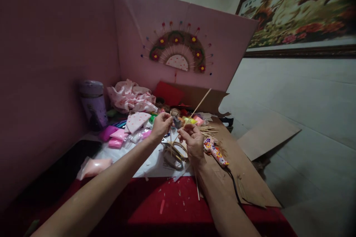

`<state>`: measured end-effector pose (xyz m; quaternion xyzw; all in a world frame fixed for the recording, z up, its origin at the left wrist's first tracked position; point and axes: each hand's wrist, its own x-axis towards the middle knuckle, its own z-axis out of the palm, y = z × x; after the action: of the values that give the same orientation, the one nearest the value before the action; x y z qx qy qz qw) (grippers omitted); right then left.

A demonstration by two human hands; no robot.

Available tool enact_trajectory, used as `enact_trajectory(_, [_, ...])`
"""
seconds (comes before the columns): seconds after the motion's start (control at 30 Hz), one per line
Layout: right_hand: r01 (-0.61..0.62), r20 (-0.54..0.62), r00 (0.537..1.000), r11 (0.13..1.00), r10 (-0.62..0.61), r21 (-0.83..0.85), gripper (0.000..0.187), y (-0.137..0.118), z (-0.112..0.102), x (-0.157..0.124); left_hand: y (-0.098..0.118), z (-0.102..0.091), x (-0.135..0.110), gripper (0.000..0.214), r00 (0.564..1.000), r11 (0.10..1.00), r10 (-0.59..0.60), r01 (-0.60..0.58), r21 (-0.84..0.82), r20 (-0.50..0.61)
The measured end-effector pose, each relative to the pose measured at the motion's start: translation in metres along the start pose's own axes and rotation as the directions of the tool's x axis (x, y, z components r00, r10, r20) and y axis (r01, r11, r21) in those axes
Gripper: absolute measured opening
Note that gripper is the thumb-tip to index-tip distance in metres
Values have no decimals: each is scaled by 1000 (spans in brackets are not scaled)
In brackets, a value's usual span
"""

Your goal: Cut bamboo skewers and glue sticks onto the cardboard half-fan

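Note:
My right hand (193, 142) pinches a long thin wooden stick (202, 100), which slants from upper right to lower left across the gap between my hands. Opposite it, my left hand (161, 127) has its thumb and fingertips pressed together on a second thin stick (171, 142) that points downward. The two sticks come close or cross near their lower ends; whether they touch I cannot tell. Below my hands lie scissors (178, 164) with looped handles, on a white sheet (147, 166). A flower-patterned glue gun (216, 152) rests to the right of my right hand.
Pink packets (118, 139), a dotted fabric fan piece (137, 121) and crumpled dotted cloth (130, 98) lie at left, near a purple tumbler (93, 105). Loose sticks (208, 130) lie on cardboard (244, 177). A decorated half-round fan (176, 46) hangs on the pink panel (133, 26). Scraps litter the red cloth (150, 207).

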<state>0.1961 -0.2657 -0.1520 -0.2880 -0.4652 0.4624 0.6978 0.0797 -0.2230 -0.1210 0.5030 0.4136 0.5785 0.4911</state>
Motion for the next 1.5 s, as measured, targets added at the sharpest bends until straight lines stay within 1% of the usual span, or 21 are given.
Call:
enact_trajectory(0.07, [46,26,999,997,-44,-60,25,0,5,-5,12,-12,-7,23,993,994,110,-109,-19,53])
enact_trajectory(0.1, [65,44,997,993,-61,-95,25,1,7,-8,17,-17,-11,24,989,991,132,-131,-17,72])
enact_trajectory(0.2, [122,108,989,971,-101,-206,19,5,11,-17,27,-30,-23,27,979,986,164,-165,1,120])
enact_trajectory(0.27, [158,175,978,949,-112,-272,16,11,12,-21,29,-33,-31,29,974,986,166,-167,-3,152])
enact_trajectory(0.37, [170,289,955,921,-66,-352,11,20,10,-25,28,-33,-41,30,968,986,163,-164,-11,192])
enact_trajectory(0.47, [179,343,939,897,-33,-404,12,25,8,-27,23,-31,-48,30,961,983,180,-183,-8,209])
enact_trajectory(0.57, [239,360,931,855,-67,-460,15,27,7,-27,14,-31,-48,25,933,955,280,-295,35,228])
enact_trajectory(0.63, [293,389,917,804,-84,-517,17,26,8,-26,9,-33,-45,18,912,922,346,-374,97,218])
enact_trajectory(0.7, [346,420,902,741,-96,-575,17,25,8,-24,6,-36,-43,14,912,904,375,-400,153,167])
enact_trajectory(0.77, [375,395,909,675,-133,-636,18,22,6,-21,6,-39,-41,12,919,903,383,-393,173,92])
enact_trajectory(0.83, [375,326,925,592,-193,-713,19,19,3,-16,6,-43,-39,10,926,916,375,-376,139,36])
enact_trajectory(0.9, [360,292,932,478,-213,-801,21,15,-1,-13,6,-46,-37,11,937,935,350,-349,55,1])
enact_trajectory(0.97, [345,315,938,339,-142,-875,22,13,-4,-12,5,-49,-34,13,944,943,329,-330,-33,-33])
enact_trajectory(1.07, [319,330,942,134,64,-938,18,10,-4,-15,2,-52,-32,16,947,944,309,-317,-88,-89])
enact_trajectory(1.1, [310,319,938,84,136,-947,16,9,-3,-17,1,-53,-31,16,951,949,295,-303,-84,-92])
enact_trajectory(1.17, [292,289,923,25,252,-956,15,8,-1,-20,-2,-55,-30,16,963,963,259,-264,-54,-76])
enact_trajectory(1.23, [289,277,907,8,317,-957,16,7,1,-22,-6,-56,-29,15,972,973,228,-230,-16,-63])
enact_trajectory(1.37, [297,286,902,17,324,-955,20,8,1,-22,-14,-57,-28,14,981,982,188,-187,33,-42])
enact_trajectory(1.43, [279,278,910,42,309,-960,25,10,-1,-20,-19,-56,-28,14,985,984,170,-169,55,-20])
enact_trajectory(1.5, [231,254,920,112,298,-967,30,13,-3,-17,-23,-56,-28,12,985,983,170,-168,76,-7])
